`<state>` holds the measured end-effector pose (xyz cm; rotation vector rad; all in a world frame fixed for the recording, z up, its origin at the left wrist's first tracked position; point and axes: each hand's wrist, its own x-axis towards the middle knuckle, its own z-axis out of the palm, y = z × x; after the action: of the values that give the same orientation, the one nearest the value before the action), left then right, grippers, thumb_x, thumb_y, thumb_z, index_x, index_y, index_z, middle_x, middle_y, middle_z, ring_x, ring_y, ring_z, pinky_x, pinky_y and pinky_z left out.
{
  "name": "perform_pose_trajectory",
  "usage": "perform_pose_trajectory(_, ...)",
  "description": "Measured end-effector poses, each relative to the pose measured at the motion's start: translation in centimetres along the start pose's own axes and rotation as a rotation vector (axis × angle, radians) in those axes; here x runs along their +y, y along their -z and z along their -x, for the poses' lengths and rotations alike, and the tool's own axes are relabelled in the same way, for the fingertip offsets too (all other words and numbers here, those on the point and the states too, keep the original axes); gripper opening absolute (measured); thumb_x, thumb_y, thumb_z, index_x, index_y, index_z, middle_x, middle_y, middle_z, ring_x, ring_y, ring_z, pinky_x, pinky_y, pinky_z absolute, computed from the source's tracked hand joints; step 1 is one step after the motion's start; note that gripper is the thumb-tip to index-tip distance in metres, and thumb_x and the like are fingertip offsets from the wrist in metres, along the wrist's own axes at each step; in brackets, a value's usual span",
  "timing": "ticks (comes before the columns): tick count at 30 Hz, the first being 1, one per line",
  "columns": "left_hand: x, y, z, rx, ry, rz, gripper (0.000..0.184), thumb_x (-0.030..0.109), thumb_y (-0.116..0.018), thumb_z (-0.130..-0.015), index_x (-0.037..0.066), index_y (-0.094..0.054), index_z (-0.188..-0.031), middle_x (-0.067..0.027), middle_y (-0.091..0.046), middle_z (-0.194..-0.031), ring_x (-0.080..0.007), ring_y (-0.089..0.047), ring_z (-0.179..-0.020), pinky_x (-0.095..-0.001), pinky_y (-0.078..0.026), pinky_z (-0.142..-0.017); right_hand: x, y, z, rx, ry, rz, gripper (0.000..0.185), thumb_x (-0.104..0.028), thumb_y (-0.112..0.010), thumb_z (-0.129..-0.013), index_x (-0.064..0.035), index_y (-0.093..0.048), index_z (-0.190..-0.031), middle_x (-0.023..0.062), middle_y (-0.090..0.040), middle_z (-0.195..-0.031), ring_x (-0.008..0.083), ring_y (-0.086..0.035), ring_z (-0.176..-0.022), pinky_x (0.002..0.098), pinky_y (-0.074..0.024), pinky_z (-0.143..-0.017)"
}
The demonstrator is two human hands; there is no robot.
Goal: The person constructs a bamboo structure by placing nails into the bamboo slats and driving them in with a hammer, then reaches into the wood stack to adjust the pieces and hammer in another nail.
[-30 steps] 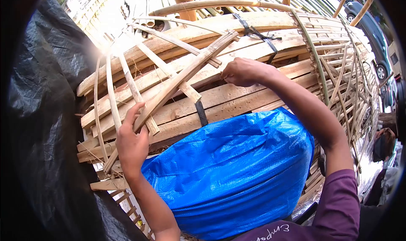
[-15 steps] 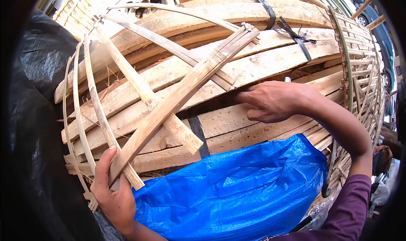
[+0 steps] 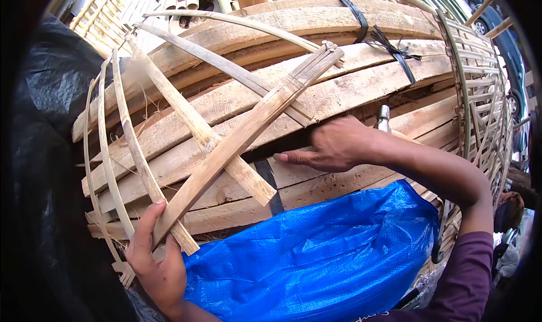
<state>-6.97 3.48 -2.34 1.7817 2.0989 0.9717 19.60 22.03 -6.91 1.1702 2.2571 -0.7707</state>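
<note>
left hand [image 3: 159, 265] clamped the wooden bar [image 3: 224, 156] low, by the near edge of the plank stack [image 3: 350, 93]. right hand [image 3: 334, 143] dipped in a gap, grip unseen; the bar seemed light, stiff, best held low

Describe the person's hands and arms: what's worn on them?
Left hand and right hand: no gloves or wristwear visible. Right arm: short purple sleeve, ending above the elbow with a stitched hem. Left sleeve out of view. White lettering on the shirt, cut off.
</note>
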Motion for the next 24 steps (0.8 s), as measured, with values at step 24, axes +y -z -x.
perform_pose_trajectory(24, 0.1, 0.9, 0.2, -0.057, 0.071, -0.18, 0.043, 0.005, -0.068, -0.078, 0.02, -0.066, -0.119, -0.0116, -0.072, -0.104, -0.0345, -0.067, -0.095, -0.0461, -0.051, -0.084, -1.1, -2.5, -3.4, 0.045, -0.271, -0.11, 0.104, -0.092, -0.032, -0.078, -0.0073, -0.064, -0.13, 0.0164, -0.055, -0.141, 0.036, -0.049, -0.134, 0.057, -0.0312, -0.111)
